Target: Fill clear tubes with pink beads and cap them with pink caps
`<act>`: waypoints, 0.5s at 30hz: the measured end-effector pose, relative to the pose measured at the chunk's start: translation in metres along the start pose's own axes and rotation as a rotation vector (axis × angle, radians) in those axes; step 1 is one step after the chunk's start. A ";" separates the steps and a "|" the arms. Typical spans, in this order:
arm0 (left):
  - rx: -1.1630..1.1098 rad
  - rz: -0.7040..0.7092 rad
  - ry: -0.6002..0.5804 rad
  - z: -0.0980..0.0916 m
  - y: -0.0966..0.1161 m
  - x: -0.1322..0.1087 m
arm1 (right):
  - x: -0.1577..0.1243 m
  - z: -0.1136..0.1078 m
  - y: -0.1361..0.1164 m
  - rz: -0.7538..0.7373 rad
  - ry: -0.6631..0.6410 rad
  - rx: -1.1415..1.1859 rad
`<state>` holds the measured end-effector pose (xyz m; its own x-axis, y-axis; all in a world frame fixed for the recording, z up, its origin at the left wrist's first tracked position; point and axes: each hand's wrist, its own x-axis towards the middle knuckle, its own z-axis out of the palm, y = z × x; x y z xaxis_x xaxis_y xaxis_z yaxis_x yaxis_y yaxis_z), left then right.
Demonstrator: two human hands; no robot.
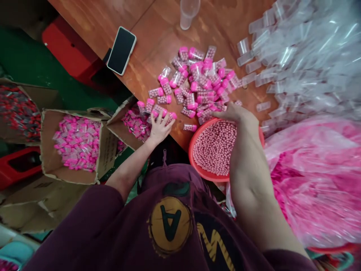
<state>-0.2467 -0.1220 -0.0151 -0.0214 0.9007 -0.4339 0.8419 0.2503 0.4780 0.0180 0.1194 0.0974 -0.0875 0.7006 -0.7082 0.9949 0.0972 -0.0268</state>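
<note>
A heap of small clear tubes with pink caps [197, 81], filled with pink beads, lies on the brown wooden table [158, 30]. My left hand [159, 126] rests at the table's near edge with fingers spread over a few of these tubes. My right hand [234, 113] reaches over the far rim of a red bowl [194, 141] full of pink beads, its fingers curled among the tubes; what they grip is hidden. An open cardboard box [49, 158] of filled pink-capped tubes stands to the left, below the table.
A black phone [122, 50] and a clear plastic cup [187, 13] lie on the table's far side. Empty clear tubes [290, 56] pile up at right, above a bag of pink caps [316, 177]. Another box with red-capped tubes [17, 113] sits far left.
</note>
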 end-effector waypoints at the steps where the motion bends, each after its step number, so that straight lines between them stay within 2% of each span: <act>1: 0.011 -0.066 0.025 -0.001 -0.003 -0.007 | 0.005 -0.002 -0.006 -0.003 -0.073 -0.002; 3: 0.019 -0.184 0.074 -0.002 -0.008 -0.020 | 0.010 -0.005 -0.019 -0.011 -0.178 -0.008; 7: 0.026 -0.404 0.156 0.005 -0.012 -0.037 | 0.005 0.000 -0.051 -0.024 -0.174 0.038; 9: 0.035 -0.574 0.222 0.008 -0.011 -0.040 | 0.000 0.009 -0.067 -0.021 -0.170 0.078; 11: 0.043 -0.658 0.272 0.011 -0.005 -0.040 | -0.005 0.020 -0.083 -0.019 -0.133 0.106; 13: 0.050 -0.542 0.249 0.016 0.007 -0.037 | -0.009 0.031 -0.099 -0.010 -0.073 0.141; 15: 0.047 -0.294 0.153 0.025 0.024 -0.031 | -0.014 0.042 -0.115 -0.017 -0.021 0.193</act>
<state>-0.2123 -0.1529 -0.0094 -0.3452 0.8359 -0.4267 0.8114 0.4943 0.3120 -0.0935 0.0689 0.0803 -0.1051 0.6846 -0.7213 0.9846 -0.0305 -0.1724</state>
